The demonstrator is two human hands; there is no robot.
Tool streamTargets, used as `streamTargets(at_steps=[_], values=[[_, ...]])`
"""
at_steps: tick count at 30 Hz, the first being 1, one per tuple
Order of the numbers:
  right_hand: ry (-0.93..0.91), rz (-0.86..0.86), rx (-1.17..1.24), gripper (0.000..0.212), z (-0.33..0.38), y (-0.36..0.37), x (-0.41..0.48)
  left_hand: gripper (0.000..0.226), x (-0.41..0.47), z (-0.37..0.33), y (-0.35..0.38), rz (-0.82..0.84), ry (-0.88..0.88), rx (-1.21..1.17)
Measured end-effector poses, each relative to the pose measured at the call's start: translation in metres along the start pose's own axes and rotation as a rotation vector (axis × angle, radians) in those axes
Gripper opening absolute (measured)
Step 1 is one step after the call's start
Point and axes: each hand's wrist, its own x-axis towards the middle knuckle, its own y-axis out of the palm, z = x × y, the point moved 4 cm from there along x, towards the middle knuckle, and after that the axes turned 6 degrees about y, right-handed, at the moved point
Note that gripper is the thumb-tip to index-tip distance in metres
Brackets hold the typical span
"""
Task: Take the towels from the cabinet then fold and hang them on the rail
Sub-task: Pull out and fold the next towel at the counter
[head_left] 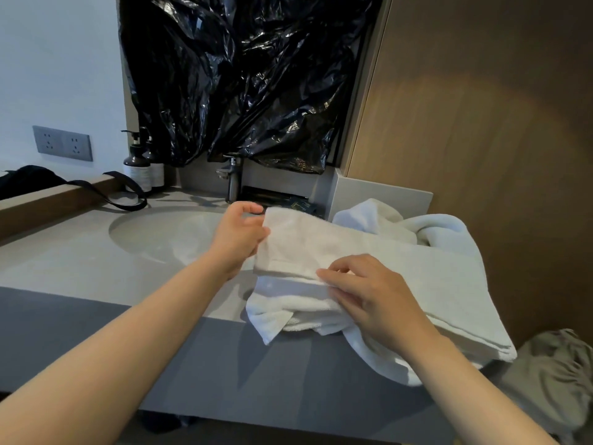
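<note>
A folded white towel [378, 261] lies stretched across a heap of other white towels [426, 232] on the right end of the grey vanity counter [80, 261]. My left hand [239, 236] pinches the folded towel's left end, thumb on top, over the edge of the basin. My right hand [369, 293] grips the towel's near edge with curled fingers, beside a crumpled white towel [282, 313] that hangs over the counter's front. No rail or cabinet is in view.
A round basin [167, 236] with a steel tap [234, 178] is set in the counter. Two dark pump bottles [139, 165] and a black strap [125, 194] sit at the back left. Black plastic sheeting [244, 78] covers the mirror. A wooden wall [481, 123] stands on the right, with grey cloth [552, 377] below it.
</note>
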Motion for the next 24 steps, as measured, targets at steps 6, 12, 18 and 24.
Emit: streamTargets(at_steps=[6, 12, 18, 24], values=[[0.070, 0.120, 0.131, 0.023, -0.009, 0.015, -0.014, 0.043, -0.020, 0.052, -0.010, 0.060, -0.266, 0.142], [0.109, 0.080, 0.131, 0.020, -0.018, 0.013, -0.020, 0.020, -0.038, 0.038, -0.008, 0.309, -0.365, -0.019], [0.142, 0.060, 0.130, 0.015, -0.023, 0.006, -0.033, 0.037, -0.049, 0.049, -0.010, 0.255, -0.259, 0.263], [0.162, 0.138, 0.120, 0.026, -0.023, -0.005, -0.038, 0.053, -0.036, 0.043, -0.002, 0.227, -0.039, 0.766]])
